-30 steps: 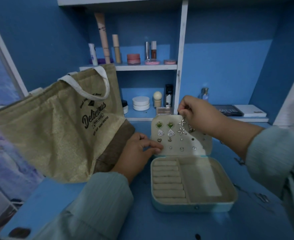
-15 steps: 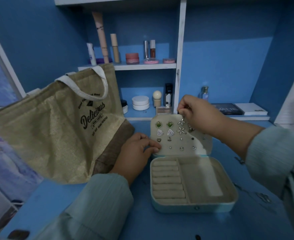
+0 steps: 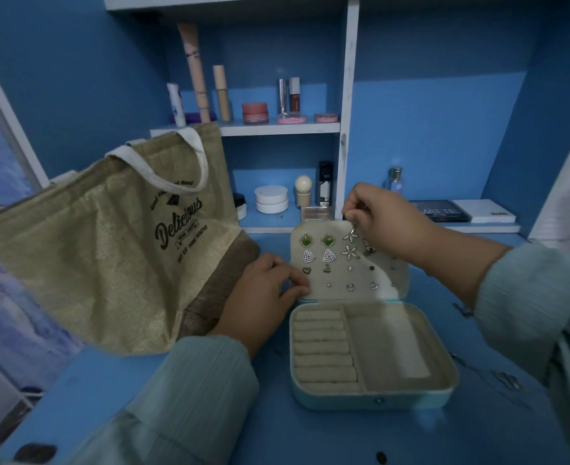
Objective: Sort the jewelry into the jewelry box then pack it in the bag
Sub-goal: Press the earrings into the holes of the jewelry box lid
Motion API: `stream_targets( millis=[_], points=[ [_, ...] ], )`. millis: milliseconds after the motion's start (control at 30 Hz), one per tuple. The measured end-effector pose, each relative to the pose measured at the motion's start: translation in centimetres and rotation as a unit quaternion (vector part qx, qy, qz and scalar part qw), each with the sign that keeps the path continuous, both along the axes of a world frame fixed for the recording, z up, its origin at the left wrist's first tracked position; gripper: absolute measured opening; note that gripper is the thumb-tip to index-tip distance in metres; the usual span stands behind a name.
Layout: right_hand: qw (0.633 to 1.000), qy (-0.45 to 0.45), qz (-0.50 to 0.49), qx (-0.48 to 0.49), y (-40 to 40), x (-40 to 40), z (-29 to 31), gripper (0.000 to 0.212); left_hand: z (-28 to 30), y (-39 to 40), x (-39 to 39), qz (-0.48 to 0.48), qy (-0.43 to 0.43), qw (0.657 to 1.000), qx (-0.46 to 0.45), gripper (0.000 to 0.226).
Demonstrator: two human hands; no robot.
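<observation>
Behind the blue counter (image 3: 277,437) we see white shelves (image 3: 277,129) carrying cosmetic tubes, a pink jar (image 3: 255,113), white jars (image 3: 271,199) and a dark palette (image 3: 441,211) marked MATTE. A tan tote bag (image 3: 109,250) printed "Delicious" leans at the left, just beside the jewelry box (image 3: 371,394) and partly behind our left hand (image 3: 260,300).

The box sits open on the counter, pale blue outside and beige inside, with ring rolls at the left of the tray. Its raised lid (image 3: 394,283) holds pairs of studs: green, triangular, heart-shaped and smaller ones.

Our left grip pinches the lid's lower left edge. Our right hand (image 3: 384,219) hides the lid's upper right corner; its grip pinches a star-shaped earring (image 3: 350,234) at the top edge, above its twin.
</observation>
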State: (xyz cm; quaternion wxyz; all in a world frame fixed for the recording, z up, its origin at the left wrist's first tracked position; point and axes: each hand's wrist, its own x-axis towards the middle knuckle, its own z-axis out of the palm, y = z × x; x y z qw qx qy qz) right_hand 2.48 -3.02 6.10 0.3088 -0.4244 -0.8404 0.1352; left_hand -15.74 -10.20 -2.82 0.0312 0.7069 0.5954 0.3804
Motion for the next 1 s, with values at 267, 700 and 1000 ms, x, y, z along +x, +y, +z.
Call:
stream_targets(
  millis=[267, 700, 1000],
  points=[
    [1.000, -0.005, 0.003, -0.028, -0.1, 0.5, 1.0, 0.013, 0.7, -0.3, 0.6, -0.017, -0.224, 0.967, -0.119, 0.048],
    [0.955, -0.179, 0.084, -0.219, -3.6, -0.3, 3.6, 0.016, 0.5, -1.2, -0.8, -0.098, -0.059, 0.992, -0.047, 0.010],
    [0.944, -0.232, 0.076, -0.221, -3.3, -3.8, 0.8, 0.017, -0.1, -0.8, -1.1, -0.105, 0.010, 0.994, 0.005, 0.008]
  ],
)
